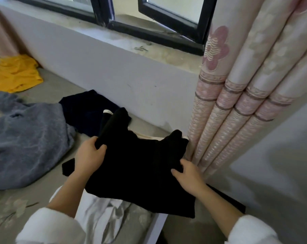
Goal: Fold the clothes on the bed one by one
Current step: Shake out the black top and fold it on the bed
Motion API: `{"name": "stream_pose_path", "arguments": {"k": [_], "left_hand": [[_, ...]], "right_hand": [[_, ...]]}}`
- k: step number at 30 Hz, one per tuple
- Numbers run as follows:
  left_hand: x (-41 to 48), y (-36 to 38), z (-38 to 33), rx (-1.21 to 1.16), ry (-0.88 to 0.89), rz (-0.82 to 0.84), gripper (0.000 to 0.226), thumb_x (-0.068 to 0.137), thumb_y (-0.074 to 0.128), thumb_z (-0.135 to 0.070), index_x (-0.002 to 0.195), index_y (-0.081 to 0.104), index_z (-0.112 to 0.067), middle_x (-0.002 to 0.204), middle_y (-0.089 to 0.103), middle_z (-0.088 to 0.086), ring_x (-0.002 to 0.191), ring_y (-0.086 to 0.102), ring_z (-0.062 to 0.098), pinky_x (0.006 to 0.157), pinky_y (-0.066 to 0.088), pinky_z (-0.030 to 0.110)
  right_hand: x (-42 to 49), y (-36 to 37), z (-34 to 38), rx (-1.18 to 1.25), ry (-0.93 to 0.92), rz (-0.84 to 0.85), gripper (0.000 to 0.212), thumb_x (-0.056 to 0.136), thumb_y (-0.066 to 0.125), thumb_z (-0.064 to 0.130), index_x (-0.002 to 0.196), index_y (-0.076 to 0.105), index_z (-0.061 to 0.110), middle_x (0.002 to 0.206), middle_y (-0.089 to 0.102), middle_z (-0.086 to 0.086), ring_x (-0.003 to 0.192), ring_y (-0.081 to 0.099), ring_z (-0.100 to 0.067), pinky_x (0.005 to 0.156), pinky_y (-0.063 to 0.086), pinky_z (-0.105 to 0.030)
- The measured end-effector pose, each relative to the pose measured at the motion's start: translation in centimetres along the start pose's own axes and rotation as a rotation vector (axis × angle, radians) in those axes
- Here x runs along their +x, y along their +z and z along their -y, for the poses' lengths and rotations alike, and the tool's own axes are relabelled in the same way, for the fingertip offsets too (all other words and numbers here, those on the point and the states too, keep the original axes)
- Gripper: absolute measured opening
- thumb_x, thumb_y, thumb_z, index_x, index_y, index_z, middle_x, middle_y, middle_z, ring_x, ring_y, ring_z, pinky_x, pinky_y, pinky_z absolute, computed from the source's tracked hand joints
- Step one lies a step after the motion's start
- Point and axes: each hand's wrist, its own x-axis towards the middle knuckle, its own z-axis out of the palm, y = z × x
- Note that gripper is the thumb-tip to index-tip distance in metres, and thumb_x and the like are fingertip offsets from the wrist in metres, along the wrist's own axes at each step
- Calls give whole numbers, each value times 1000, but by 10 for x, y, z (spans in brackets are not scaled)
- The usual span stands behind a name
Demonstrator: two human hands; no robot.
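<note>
A black garment [140, 169] is held up over the near corner of the bed [61, 85]. My left hand [89, 157] grips its left edge, thumb curled over the cloth. My right hand [187, 175] pinches its right edge. A dark navy garment [85, 113] lies flat behind it. A grey-blue fleece garment [29, 141] is spread at the left. A yellow garment [13, 74] lies crumpled at the far left. A white garment [100, 213] lies under the black one, at the bed's near edge.
A pale wall [114, 74] and a window sill [149, 48] run along the far side of the bed. A pink flowered curtain [246, 103] hangs at the right, close to my right hand. A cream cloth edge [149, 137] peeks out behind the black garment.
</note>
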Motion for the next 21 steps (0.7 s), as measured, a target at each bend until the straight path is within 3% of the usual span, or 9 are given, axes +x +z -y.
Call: {"name": "stream_pose_path", "arguments": {"k": [4,8,12,16,17,19,21], "left_hand": [[72,31,-5,10,18,57,1,89,57,-19,88,58,-19,70,61,6,59,57,20,50,42,30],[136,64,-7,-27,-4,154,12,90,54,-19,87,60,-9,69,61,10,54,53,19,47,38,28],[186,88,-3,-53,5,251,12,90,53,-20,83,60,-13,66,58,6,54,54,20,47,39,27],[228,111,7,-85,-36,166,15,88,53,-20,95,65,-12,75,65,8,60,59,20,53,46,30],[236,118,12,-58,-53,122,20,87,53,-20,103,64,-15,84,67,8,67,62,21,58,49,31],[248,135,25,92,-102,88,43,88,52,-22,131,50,-22,119,60,12,101,60,30,85,50,47],[246,153,38,271,-145,161,63,91,52,-29,148,24,-27,150,32,13,135,32,35,107,26,62]], "right_hand": [[48,2,-6,29,97,-57,13,92,60,24,101,60,14,97,66,-2,89,63,-16,83,53,-38],[84,3,-29,-17,170,-114,16,92,61,21,103,60,9,99,66,-5,93,63,-20,86,52,-41],[107,12,-47,55,280,-163,22,93,61,23,112,61,12,108,65,-4,102,61,-22,91,50,-39],[126,25,-60,176,409,-219,23,94,59,23,113,60,11,110,64,-3,104,60,-23,94,49,-39],[131,29,-62,189,435,-225,25,95,57,23,117,59,10,114,63,-4,107,59,-23,96,48,-39],[140,36,-66,177,489,-227,30,98,52,19,126,53,9,122,60,-8,110,58,-24,98,47,-39],[148,43,-68,125,534,-213,40,99,47,15,138,42,10,130,55,-9,114,55,-26,101,45,-41]]}}
